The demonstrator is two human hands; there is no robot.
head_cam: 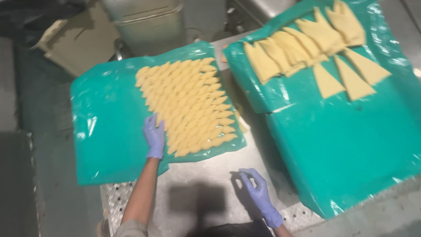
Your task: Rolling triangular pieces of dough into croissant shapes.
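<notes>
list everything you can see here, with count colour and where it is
rolled dough pieces: many, pale yellow, in tight diagonal rows on the left sheet
dough triangles: about a dozen, pale yellow, on the right sheet's far end
plastic sheets: two, teal green, left and right on the table
metal table: one, grey steel, under the sheets
metal bin: one, grey, behind the left sheet
left hand: purple glove, touching the near edge of the rolled pieces
right hand: purple glove, over the bare table, holding nothing visible

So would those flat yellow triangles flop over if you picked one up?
Probably. The triangles look thin and soft, and the ones behind overlap and bend over each other. They lie on a shiny green sheet, so they might slide easily.
</notes>
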